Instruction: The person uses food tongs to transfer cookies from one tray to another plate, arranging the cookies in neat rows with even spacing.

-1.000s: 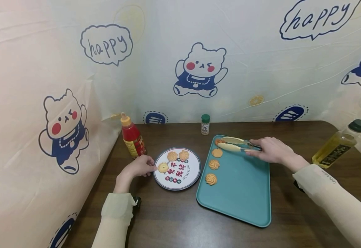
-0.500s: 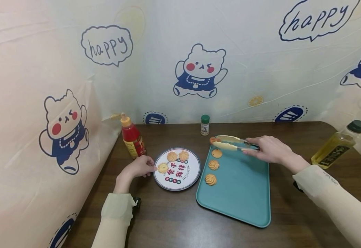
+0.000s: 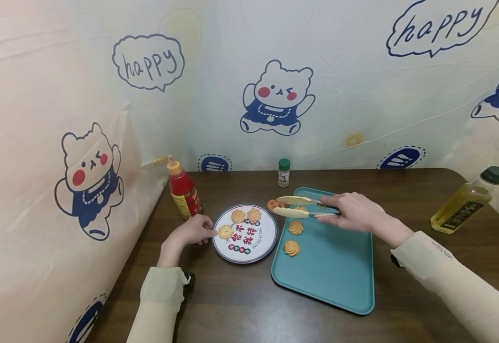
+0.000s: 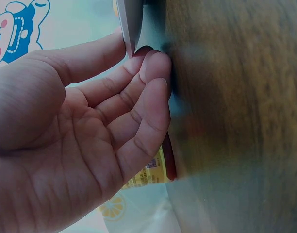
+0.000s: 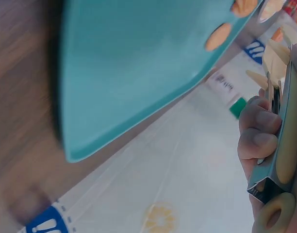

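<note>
My left hand (image 3: 191, 231) pinches the left rim of a round white plate (image 3: 259, 240), thumb above and fingertips below, as the left wrist view shows. On the plate lie three cookies: a pale one (image 3: 225, 232) by my thumb and two others (image 3: 238, 216) at the back. My right hand (image 3: 354, 212) grips metal tongs (image 3: 291, 212) with cream tips. Between those tips is a reddish-brown, ring-shaped cookie (image 3: 271, 205), held over the gap near the plate's right edge. Two swirled cookies (image 3: 295, 227) rest on the teal tray (image 3: 330, 267); a third is partly hidden behind the tongs.
A red sauce bottle (image 3: 184, 193) stands behind my left hand. At the back is a small green-capped shaker (image 3: 283, 172). An oil bottle (image 3: 465, 202) stands right of the tray. Patterned cloth (image 3: 339, 95) rises behind the brown table (image 3: 240, 305).
My right hand has moved left with the tongs, lifting the reddish-brown cookie from the tray's far left corner towards the plate. My left hand has stayed at the plate's rim.
</note>
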`<act>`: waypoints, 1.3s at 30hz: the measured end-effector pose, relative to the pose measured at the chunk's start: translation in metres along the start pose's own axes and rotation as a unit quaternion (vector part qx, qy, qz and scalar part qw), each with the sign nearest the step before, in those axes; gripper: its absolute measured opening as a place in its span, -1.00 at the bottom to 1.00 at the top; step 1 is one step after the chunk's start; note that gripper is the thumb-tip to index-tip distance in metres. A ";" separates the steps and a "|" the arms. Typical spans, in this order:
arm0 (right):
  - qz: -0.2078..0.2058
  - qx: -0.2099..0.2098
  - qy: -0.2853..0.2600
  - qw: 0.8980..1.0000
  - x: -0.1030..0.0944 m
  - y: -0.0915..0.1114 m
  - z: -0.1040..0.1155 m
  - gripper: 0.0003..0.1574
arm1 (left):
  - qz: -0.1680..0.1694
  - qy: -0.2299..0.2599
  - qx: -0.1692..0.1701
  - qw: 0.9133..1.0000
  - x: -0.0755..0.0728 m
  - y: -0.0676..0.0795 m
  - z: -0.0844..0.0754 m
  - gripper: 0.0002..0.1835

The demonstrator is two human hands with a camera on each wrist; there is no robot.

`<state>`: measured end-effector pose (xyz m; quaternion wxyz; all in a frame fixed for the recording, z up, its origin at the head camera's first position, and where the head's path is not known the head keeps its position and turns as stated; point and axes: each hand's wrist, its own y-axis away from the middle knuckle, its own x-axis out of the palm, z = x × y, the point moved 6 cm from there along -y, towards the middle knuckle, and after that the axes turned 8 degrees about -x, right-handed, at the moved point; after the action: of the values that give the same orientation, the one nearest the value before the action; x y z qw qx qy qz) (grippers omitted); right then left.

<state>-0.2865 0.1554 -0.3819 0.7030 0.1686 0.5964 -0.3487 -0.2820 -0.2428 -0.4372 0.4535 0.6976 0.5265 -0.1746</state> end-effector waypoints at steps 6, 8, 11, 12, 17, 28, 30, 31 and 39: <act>0.008 -0.033 -0.005 0.999 0.012 -0.011 0.020 -0.27 | 0.000 0.001 -0.004 1.000 0.000 0.000 0.001 -0.70; 0.012 -0.037 -0.008 0.999 0.016 -0.015 0.024 -0.27 | 0.000 0.000 -0.006 1.000 0.000 0.000 0.002 -0.70; 0.023 -0.039 -0.018 0.999 0.022 -0.020 0.031 -0.25 | 0.000 -0.001 -0.007 1.000 0.001 0.000 0.002 -0.70; 0.027 -0.040 -0.020 0.999 0.025 -0.021 0.033 -0.24 | -0.001 -0.001 -0.007 1.000 0.001 0.000 0.002 -0.69; 0.038 -0.042 -0.033 0.998 0.034 -0.029 0.043 -0.24 | -0.003 -0.001 -0.006 1.000 0.000 0.000 0.001 -0.69; 0.065 -0.044 -0.031 0.996 0.052 -0.039 0.055 -0.27 | -0.005 -0.001 -0.004 1.000 0.000 -0.001 0.000 -0.69; 0.072 -0.043 -0.030 0.996 0.053 -0.040 0.056 -0.25 | -0.004 -0.002 -0.004 1.000 0.000 -0.001 0.001 -0.69; 0.074 -0.042 -0.030 0.996 0.054 -0.040 0.056 -0.25 | -0.004 -0.002 -0.004 1.000 0.001 -0.001 0.001 -0.69; 0.085 -0.034 -0.022 0.996 0.058 -0.043 0.057 -0.22 | -0.001 0.001 0.002 1.000 0.000 0.001 0.000 -0.70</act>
<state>-0.2725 0.0716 -0.4165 0.7483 0.1864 0.5761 -0.2709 -0.2811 -0.2424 -0.4370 0.4514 0.6981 0.5273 -0.1753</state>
